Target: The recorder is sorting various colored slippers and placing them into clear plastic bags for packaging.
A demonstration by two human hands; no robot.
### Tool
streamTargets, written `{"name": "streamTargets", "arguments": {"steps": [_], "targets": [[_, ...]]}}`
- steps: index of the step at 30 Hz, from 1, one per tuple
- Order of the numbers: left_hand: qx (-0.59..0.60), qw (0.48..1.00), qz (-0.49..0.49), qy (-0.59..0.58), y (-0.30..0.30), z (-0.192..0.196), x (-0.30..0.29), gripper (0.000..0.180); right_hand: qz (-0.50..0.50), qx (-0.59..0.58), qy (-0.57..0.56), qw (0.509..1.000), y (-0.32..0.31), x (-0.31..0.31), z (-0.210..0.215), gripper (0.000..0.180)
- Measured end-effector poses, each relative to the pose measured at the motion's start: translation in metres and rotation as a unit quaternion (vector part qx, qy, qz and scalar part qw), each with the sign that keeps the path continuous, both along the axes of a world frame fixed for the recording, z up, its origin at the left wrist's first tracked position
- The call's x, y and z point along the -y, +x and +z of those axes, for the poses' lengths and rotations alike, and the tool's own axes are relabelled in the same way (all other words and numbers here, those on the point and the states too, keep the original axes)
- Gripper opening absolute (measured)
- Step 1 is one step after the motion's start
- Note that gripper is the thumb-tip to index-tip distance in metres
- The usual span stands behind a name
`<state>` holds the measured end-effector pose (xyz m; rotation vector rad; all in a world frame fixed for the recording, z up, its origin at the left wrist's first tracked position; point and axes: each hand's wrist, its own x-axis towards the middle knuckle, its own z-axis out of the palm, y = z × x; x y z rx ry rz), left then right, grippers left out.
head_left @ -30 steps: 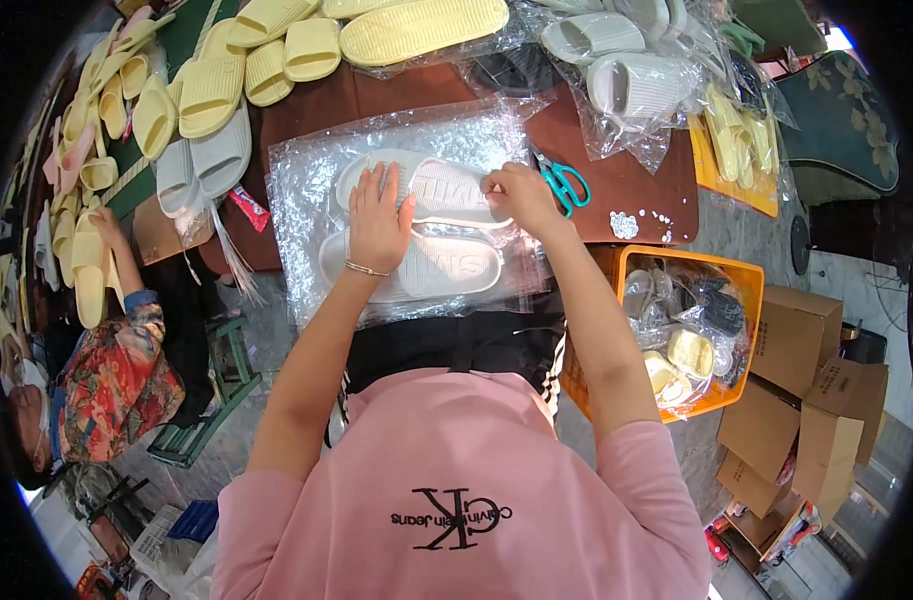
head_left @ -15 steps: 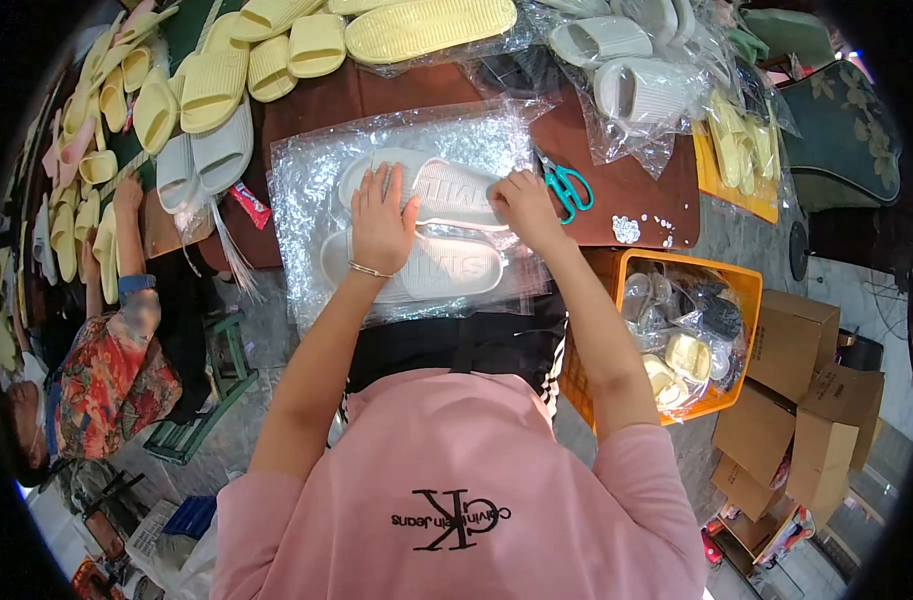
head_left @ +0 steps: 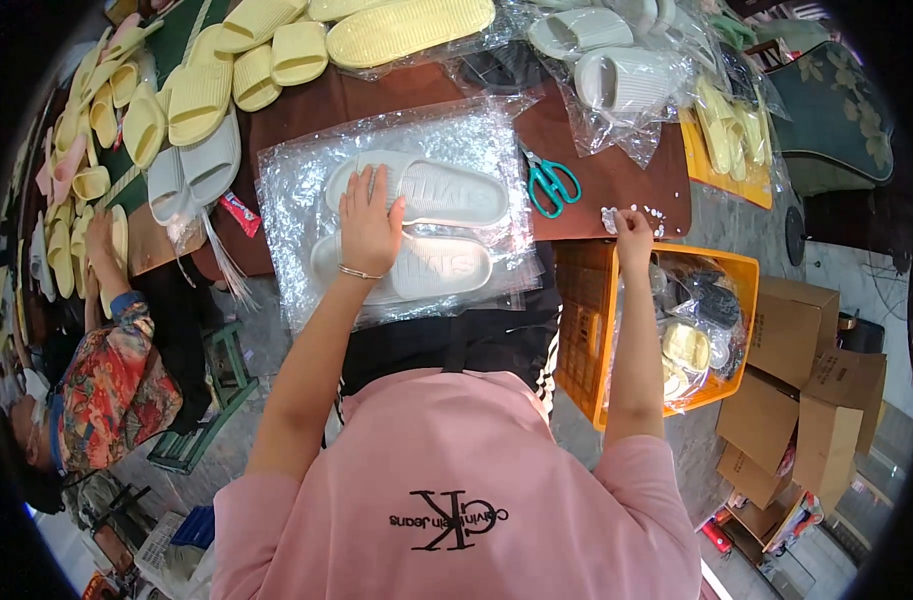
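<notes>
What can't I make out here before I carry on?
- Head view: small white bits under the right hand are too small to identify.
- Left hand and glare on the clear bag hide part of the white slides.
- Orange crate contents are blurred behind plastic.

Head camera looks down (fisheye, close).

I wear a pink short-sleeved cotton shirt (head_left: 447, 480) with black letters, and a thin silver bracelet (head_left: 359, 272) on my left wrist.
</notes>
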<state>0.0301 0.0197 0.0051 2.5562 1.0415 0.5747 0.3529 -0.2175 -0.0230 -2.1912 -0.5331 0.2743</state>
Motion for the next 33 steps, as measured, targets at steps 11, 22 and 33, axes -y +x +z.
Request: {"name": "streamTargets", "arguments": {"steps": [11,22,33], "targets": [[-0.033,0.998,0.058,-0.014,-0.044,0.030,0.008,0.051,-0.098,0.073,-0.092,0.988,0.002,0.012,-0.010,0.023],[0.064,0.967,0.057,-0.241,-0.060,-0.025,-0.015,0.063,0.117,-0.039,0.079,0.989,-0.159,-0.099,0.000,0.030],[0.253,0.822,0.080,-0.504,-0.055,0.034,-0.041,0.019,0.123,-0.047,0.069,0.989,-0.149,-0.100,-0.021,0.027]]}}
